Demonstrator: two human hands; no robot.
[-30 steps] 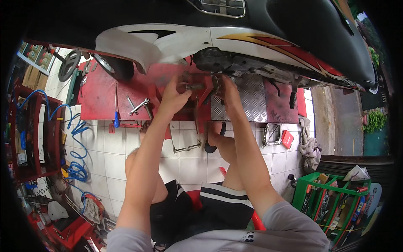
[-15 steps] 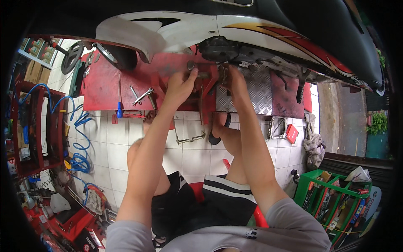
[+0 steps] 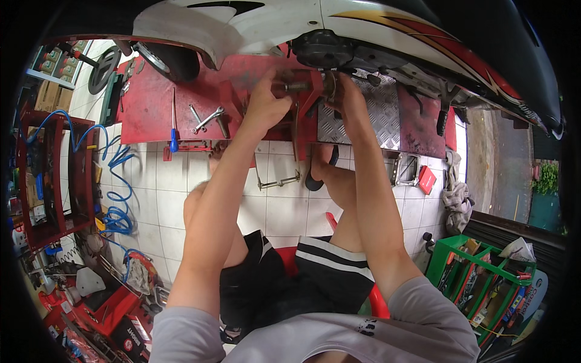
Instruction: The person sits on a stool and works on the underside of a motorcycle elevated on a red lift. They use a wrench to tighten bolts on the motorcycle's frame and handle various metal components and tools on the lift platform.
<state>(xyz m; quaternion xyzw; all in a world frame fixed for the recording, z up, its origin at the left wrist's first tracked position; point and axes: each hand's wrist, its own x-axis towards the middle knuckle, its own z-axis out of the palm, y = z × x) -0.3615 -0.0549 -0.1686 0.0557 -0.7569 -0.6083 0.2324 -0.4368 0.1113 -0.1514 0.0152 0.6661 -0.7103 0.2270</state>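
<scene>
In front of me, a thick threaded rod (image 3: 296,86) lies sideways against an upright plate of a red metal stand (image 3: 315,85). My left hand (image 3: 266,103) is closed about the rod's left end; its fingers are blurred. On the other side of that plate, my right hand (image 3: 352,100) is closed on a round metal part (image 3: 331,86), most of it behind the fingers. Left of the stand on the red bench (image 3: 142,124) lie a screwdriver (image 3: 173,142) with a blue handle and some wrenches (image 3: 209,120).
Above the bench stands a white and black motorcycle (image 3: 357,27), its dark engine cover (image 3: 321,48) just beyond my hands. A blue coiled hose (image 3: 118,187) hangs at left by a red rack (image 3: 57,181). A green tool rack (image 3: 448,266) stands at lower right.
The view has tilted, so the bench sits higher. More of the thread shows beside my left hand; the round end near its thumb is now covered. My right hand stays at the round part.
</scene>
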